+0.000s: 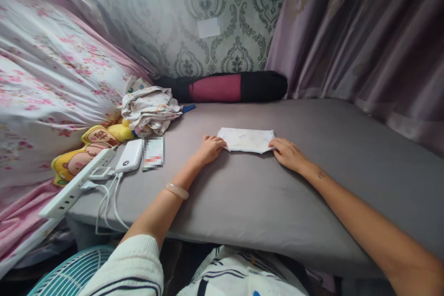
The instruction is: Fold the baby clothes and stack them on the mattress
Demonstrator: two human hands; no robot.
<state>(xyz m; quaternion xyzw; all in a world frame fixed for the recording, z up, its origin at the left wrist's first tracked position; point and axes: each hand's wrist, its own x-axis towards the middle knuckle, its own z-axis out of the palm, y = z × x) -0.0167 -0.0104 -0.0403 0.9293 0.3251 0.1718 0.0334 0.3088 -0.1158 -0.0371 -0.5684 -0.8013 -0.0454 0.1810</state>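
Observation:
A white folded cloth (247, 139) with faint printed marks lies in a neat rectangle on the grey bed sheet (243, 203). At its left end, my left hand (212, 148) is closed on the edge, fingers curled over the corner. My right hand (287, 153) pinches the opposite end in the same way. The cloth's near edge appears slightly raised between the two hands. My fingertips are partly hidden at both ends.
A crumpled pile of printed cloth (149, 106) sits at the back left. Nearer are a white power bank (130, 156), a blurred packet (153, 152), a power strip (78, 185) with cables, and yellow plush toys (83, 157). A black-and-red roll (222, 87) lies by the wall. A fan (74, 273) stands below.

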